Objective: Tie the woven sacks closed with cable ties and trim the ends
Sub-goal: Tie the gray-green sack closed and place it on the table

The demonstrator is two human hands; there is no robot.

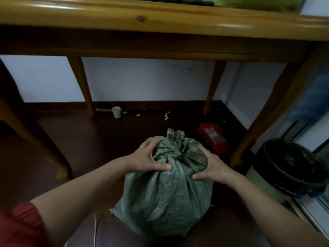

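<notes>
A full grey-green woven sack [165, 196] stands on the dark floor in front of me. Its mouth is gathered into a bunched neck [173, 139] at the top, cinched tight just below the ruffle. I cannot make out a cable tie in the folds. My left hand [151, 157] presses on the sack's upper left shoulder with fingers spread and thumb pointing right. My right hand [208, 166] lies spread on the upper right shoulder, fingers reaching up beside the neck. Neither hand holds anything.
A wooden table [160, 24] spans the top, its legs [83, 86] standing on the floor ahead. A red packet [213, 138] lies right of the sack. A bin with a black liner [292, 166] stands at the right. A paper cup [116, 112] sits by the wall.
</notes>
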